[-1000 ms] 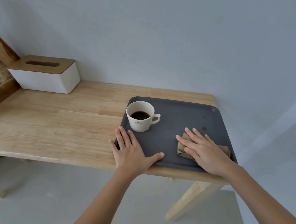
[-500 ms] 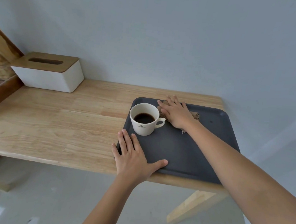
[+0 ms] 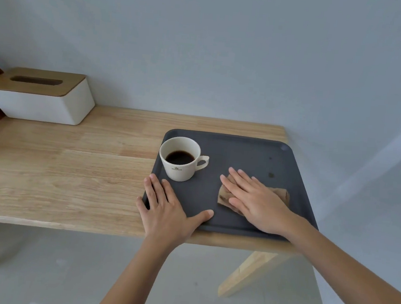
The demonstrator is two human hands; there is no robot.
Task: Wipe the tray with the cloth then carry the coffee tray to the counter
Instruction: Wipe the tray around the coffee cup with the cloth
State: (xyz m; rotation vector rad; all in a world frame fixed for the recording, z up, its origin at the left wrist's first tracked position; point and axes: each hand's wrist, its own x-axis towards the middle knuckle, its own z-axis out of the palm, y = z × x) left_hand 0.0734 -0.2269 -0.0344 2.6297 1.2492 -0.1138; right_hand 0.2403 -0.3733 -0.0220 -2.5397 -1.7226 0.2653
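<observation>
A dark grey tray [image 3: 239, 148] lies at the right end of a wooden table [image 3: 69, 176]. A white cup of black coffee [image 3: 180, 158] stands in its left part, handle pointing right. My right hand [image 3: 253, 198] lies flat, fingers together, pressing a folded brown cloth [image 3: 281, 194] onto the tray's front right area; most of the cloth is under the palm. My left hand [image 3: 167, 207] rests flat on the tray's front left corner, fingers spread, thumb on the tray floor. A few small dark spots [image 3: 271, 175] mark the tray's right side.
A white tissue box with a wooden lid [image 3: 40, 97] stands at the table's back left by the wall. The table's front edge runs just below the tray. Pale floor and a slanted table leg [image 3: 244, 273] show underneath.
My right hand has slid the cloth from the tray's back, beside the cup handle, toward the front right. My left hand has stayed on the front left corner.
</observation>
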